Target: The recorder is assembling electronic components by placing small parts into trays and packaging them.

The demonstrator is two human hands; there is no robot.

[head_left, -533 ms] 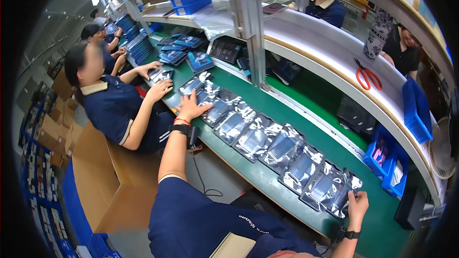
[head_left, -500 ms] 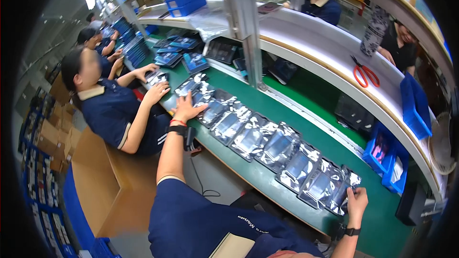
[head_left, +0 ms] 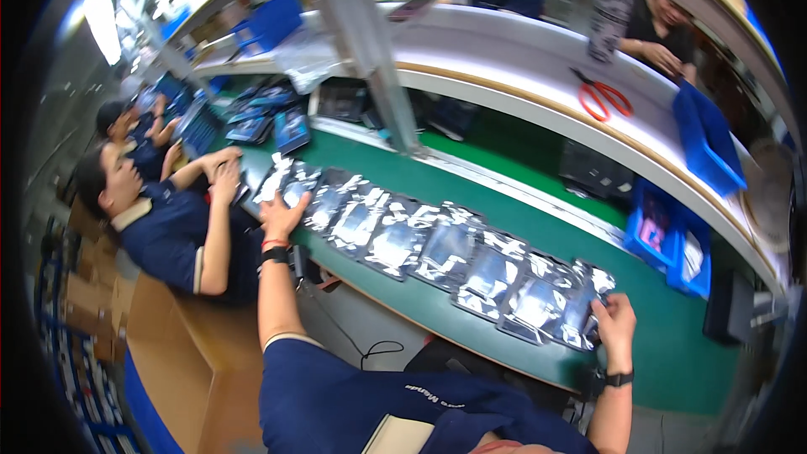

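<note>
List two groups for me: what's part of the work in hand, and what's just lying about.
In use:
- row of shiny plastic-wrapped packages
- green worktop under them
- left hand at the row's left end, right hand at its right

Seemingly just lying about:
- red-handled scissors on the white shelf
- open cardboard box

The navy shirt [head_left: 336,395] is short-sleeved — its collar [head_left: 392,435] cream.

Worn on the person's head, a wide fisheye camera looked down and forward over the green worktop [head_left: 668,361] from close above, the person's left forearm [head_left: 277,298] entering from the lower edge. A row of shiny wrapped packages [head_left: 450,248] slanted through mid-frame, while the white shelf [head_left: 504,42] beyond bowed toward the picture's dark, rounded rim.
</note>
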